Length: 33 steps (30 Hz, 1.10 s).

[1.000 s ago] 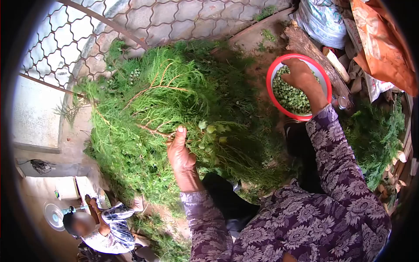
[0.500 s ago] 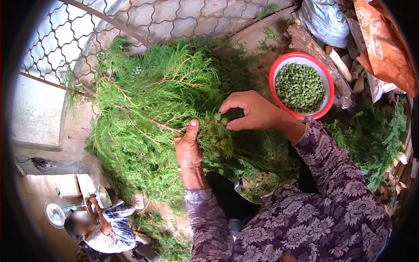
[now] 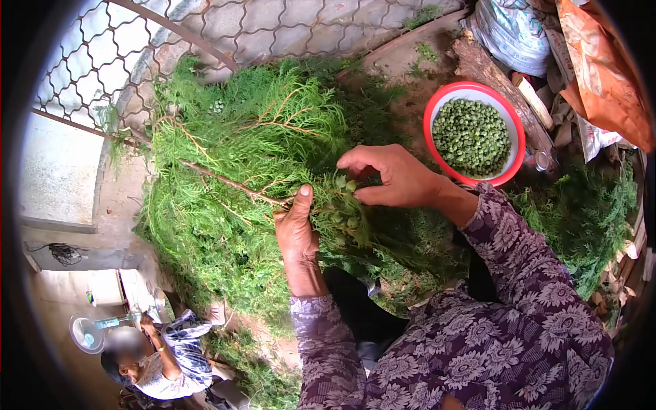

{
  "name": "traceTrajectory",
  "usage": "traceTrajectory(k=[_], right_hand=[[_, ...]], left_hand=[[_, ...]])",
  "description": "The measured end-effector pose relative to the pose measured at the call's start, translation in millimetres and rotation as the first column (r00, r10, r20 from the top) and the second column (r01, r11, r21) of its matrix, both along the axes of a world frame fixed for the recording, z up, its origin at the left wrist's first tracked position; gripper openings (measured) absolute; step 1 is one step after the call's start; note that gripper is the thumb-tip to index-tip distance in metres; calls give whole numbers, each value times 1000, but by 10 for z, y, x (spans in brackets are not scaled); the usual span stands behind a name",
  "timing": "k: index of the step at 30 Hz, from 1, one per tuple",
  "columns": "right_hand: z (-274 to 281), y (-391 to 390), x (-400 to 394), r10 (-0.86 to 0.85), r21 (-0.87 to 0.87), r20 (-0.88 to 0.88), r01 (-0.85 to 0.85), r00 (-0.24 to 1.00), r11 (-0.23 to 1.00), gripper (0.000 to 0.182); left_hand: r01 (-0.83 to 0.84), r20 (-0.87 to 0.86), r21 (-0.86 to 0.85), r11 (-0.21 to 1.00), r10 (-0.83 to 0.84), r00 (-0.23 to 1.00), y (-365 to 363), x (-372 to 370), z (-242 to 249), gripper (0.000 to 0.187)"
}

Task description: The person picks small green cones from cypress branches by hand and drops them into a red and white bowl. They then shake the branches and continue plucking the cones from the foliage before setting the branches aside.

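My left hand point(image 3: 298, 229) is closed around the woody stem of a leafy conifer branch point(image 3: 229, 183), thumb on top. Feathery green sprays spread from it to the left. Small round green cones point(image 3: 350, 186) cluster on the sprays just right of my left thumb. My right hand point(image 3: 396, 176) reaches in beside these cones, thumb and forefinger apart with a gap between them; its other fingers are mostly hidden. Near my right wrist stands a red-rimmed white basin point(image 3: 429, 140) holding many green cones point(image 3: 471, 137).
Cut greenery point(image 3: 236, 287) covers the ground around me. A wire mesh fence point(image 3: 273, 31) runs along the top. A log point(image 3: 488, 72), sacks point(image 3: 512, 34) and an orange bag point(image 3: 605, 82) lie at upper right. Another person point(image 3: 171, 355) sits lower left by a fan point(image 3: 89, 333).
My right hand has shifted very slightly left and its fingers have moved a little by the cones. My left hand keeps its hold. The other person's arms and head have moved.
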State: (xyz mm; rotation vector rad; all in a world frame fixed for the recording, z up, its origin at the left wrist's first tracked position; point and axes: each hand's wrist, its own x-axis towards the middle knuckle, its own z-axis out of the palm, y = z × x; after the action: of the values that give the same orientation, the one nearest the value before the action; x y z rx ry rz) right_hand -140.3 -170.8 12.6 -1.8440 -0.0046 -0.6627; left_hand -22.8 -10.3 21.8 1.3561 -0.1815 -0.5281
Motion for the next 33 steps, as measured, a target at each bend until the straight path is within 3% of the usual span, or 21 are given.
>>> traceTrajectory(k=[1, 3, 4, 6, 10, 12, 16, 18, 22, 24, 25, 27, 28, 31, 32, 33], right_hand=[[12, 17, 3, 0, 1, -1, 0, 1000, 1000, 30], [25, 40, 9, -10, -37, 81, 13, 997, 999, 27], [15, 35, 10, -11, -36, 81, 14, 997, 999, 27], [-20, 21, 21, -39, -192, 132, 64, 991, 979, 25], [-28, 28, 8, -70, -199, 163, 102, 984, 975, 21], [22, 48, -43, 50, 17, -34, -50, 998, 999, 16], [122, 18, -93, 177, 115, -90, -167, 980, 979, 14], [201, -23, -125, 284, 182, -168, -254, 944, 950, 15], [239, -20, -161, 307, 141, -141, -288, 941, 947, 14], [332, -94, -231, 491, 279, -150, -440, 858, 854, 12], [323, -121, -249, 495, 276, -151, -444, 856, 852, 12], [263, -157, -268, 479, 576, -1, -391, 878, 718, 11], [195, -170, -210, 483, 621, 133, -453, 865, 640, 15], [293, -164, -228, 436, 767, 16, -291, 900, 572, 22], [335, -154, -228, 397, 682, -109, -222, 911, 697, 28], [311, -153, -206, 397, 682, -107, -223, 912, 696, 28]], left_hand=[[0, -1, 1, 1000, 0, 1000, -11, -13, 17, 49], [-13, -52, -70, 997, 9, 999, -44, -51, 70, 32], [-12, -52, -69, 998, 9, 999, -40, -43, 62, 32], [1, -65, -41, 999, -4, 998, -25, -9, 25, 34], [-63, -23, 7, 998, 63, 998, -33, -11, 1, 34], [-42, -2, 26, 999, 42, 999, -33, -20, 38, 49], [9, -28, 22, 1000, -8, 1000, -30, -74, 87, 49], [-2, -43, 17, 1000, 3, 999, -33, -110, 81, 26], [74, -1, -40, 996, -74, 997, -22, -75, -43, 24], [8, 15, -20, 1000, -8, 1000, -34, -20, -40, 25], [-55, 36, -1, 998, 55, 998, -32, 8, -28, 27], [-64, 6, -3, 998, 64, 998, 47, 47, 33, 33], [-66, 1, 28, 997, 66, 998, 69, 50, 35, 41], [-59, -21, 6, 998, 59, 998, 61, 60, 1, 51], [-59, -20, 20, 998, 59, 998, 56, 65, -7, 53], [-59, -19, 36, 998, 60, 998, 52, 59, -6, 55]])
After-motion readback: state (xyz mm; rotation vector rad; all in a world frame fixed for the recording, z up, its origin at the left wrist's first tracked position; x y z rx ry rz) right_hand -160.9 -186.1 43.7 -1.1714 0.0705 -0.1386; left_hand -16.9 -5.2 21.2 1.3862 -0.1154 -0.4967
